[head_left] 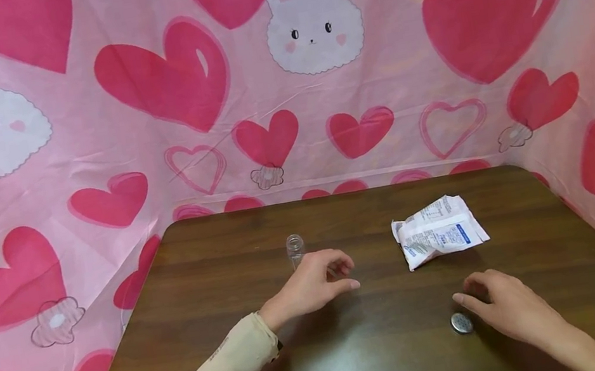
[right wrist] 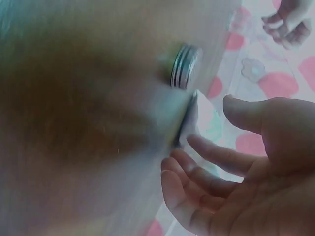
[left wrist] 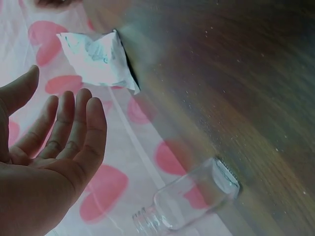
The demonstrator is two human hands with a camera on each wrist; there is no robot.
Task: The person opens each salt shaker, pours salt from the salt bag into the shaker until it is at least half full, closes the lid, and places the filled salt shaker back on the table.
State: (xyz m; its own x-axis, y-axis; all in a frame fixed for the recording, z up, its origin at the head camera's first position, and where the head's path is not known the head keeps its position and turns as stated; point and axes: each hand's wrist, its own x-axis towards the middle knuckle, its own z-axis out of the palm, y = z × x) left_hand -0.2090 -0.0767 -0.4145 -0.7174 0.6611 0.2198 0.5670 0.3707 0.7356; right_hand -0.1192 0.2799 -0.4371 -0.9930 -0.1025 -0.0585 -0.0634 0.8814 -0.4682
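A clear glass bottle (left wrist: 192, 196) with a bare threaded neck stands on the table; in the head view my left hand partly hides the bottle (head_left: 295, 247). My left hand (head_left: 314, 282) hovers just in front of it, fingers loosely bent, holding nothing. Lower right, a silver ridged screw cap (head_left: 461, 323) lies on the wood. Close beside the cap (right wrist: 186, 67) is my right hand (head_left: 502, 302), apart from it, with thumb and fingers relaxed and nothing between them. A white printed packet (head_left: 441, 231) lies beyond my right hand.
The brown wooden table (head_left: 357, 356) has rounded far corners. Behind it and along both sides hangs a pink cloth (head_left: 397, 81) printed with hearts and rabbits. A light sleeve (head_left: 237, 361) covers my left forearm.
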